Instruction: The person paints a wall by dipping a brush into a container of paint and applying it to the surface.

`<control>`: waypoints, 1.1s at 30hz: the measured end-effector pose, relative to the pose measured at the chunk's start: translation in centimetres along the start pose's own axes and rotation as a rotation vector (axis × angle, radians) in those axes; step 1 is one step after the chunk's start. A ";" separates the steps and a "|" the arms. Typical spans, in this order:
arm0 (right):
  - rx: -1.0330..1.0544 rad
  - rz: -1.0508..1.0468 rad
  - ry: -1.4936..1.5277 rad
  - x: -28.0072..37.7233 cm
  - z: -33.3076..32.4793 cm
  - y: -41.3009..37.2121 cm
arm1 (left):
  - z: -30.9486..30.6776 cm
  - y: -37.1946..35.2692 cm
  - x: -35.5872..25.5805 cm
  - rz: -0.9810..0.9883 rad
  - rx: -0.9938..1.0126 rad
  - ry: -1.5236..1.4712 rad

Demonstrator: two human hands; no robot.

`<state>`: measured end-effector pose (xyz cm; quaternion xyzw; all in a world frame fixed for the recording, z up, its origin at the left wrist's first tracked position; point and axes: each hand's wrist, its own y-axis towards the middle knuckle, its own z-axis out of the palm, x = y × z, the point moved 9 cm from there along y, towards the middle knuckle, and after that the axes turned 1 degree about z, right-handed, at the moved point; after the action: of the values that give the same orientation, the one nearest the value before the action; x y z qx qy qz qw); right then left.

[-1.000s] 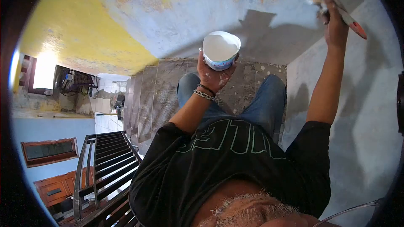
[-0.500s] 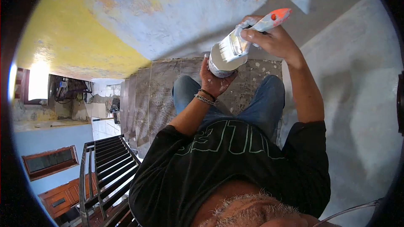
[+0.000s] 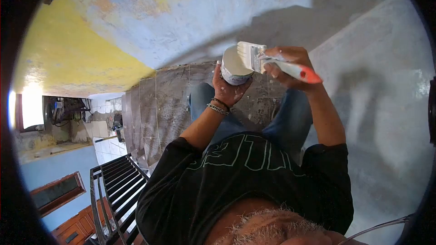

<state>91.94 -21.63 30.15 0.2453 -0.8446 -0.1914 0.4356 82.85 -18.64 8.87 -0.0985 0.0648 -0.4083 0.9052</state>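
Note:
My left hand (image 3: 230, 89) is wrapped round the lower side of a white paint tub (image 3: 236, 79), open at the top with pale paint inside. Fingers of my right hand (image 3: 288, 63) close on a wide paintbrush (image 3: 290, 68) near its metal band. Its white handle ends in a red tip pointing right. The paint-coated bristles (image 3: 246, 53) are over the tub's right rim; whether they touch it I cannot tell. White paint marks both hands.
Ahead is a wall (image 3: 181, 22) with yellow, pale blue and orange patches. A grey wall (image 3: 390, 109) stands on the right. Brown floor tiles (image 3: 170, 104) lie below. A black metal railing (image 3: 120, 186) is at lower left, with a wooden door (image 3: 84, 222) beyond.
The brush has turned, its handle swinging from up-right to down-right, and its bristles have risen towards the tub's right rim. The tub has shifted slightly left in view.

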 end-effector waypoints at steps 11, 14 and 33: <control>0.192 0.377 0.096 -5.0 0.0 -0.2 | -0.5 1.8 1.5 -0.033 0.075 0.115; 0.198 0.416 0.129 -5.6 -0.4 -1.0 | -0.7 2.1 2.0 -0.025 0.019 0.149; -0.081 0.215 0.019 -4.0 -8.2 -3.5 | 2.6 7.4 2.8 -0.057 0.028 0.211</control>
<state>101.56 -23.00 30.21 0.1372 -0.8535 -0.1749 0.4713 90.59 -15.62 9.60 -0.0441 0.1514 -0.4429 0.8826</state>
